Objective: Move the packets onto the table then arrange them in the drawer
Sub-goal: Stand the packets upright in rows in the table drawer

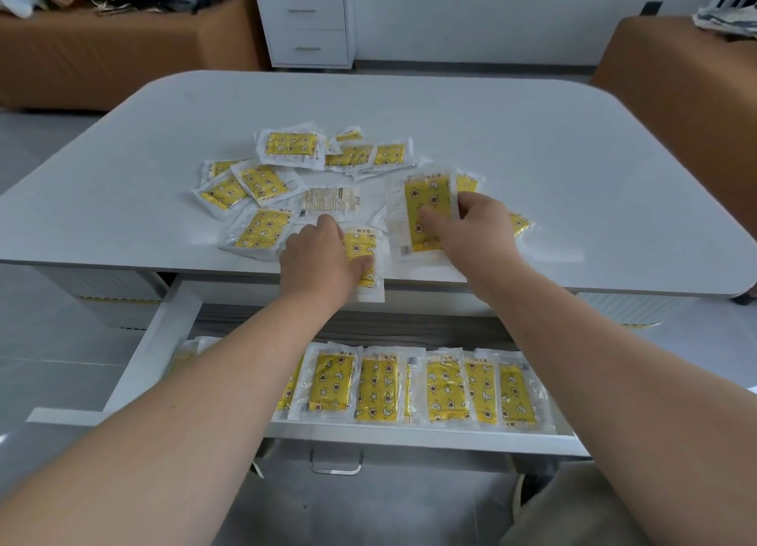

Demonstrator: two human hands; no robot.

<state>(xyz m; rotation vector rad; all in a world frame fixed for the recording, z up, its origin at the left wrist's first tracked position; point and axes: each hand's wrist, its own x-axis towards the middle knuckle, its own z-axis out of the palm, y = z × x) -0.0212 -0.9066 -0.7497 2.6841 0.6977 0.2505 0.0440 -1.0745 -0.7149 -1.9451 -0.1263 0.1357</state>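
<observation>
Several yellow star-patterned packets (262, 181) in clear wrappers lie scattered on the white table (573, 185). My left hand (317, 259) grips one packet (364, 250) at the table's front edge, half over the rim. My right hand (475, 226) holds a small stack of packets (422, 209) upright-facing, thumb on its front. Below, the open drawer (135, 365) holds a row of several packets (446, 386) side by side, partly hidden by my left forearm.
A white two-drawer cabinet (307, 25) stands behind the table. Brown sofas sit at the back left (102, 62) and right (676, 66). One packet (327, 203) lies label side up. A metal handle (336, 463) hangs under the drawer front.
</observation>
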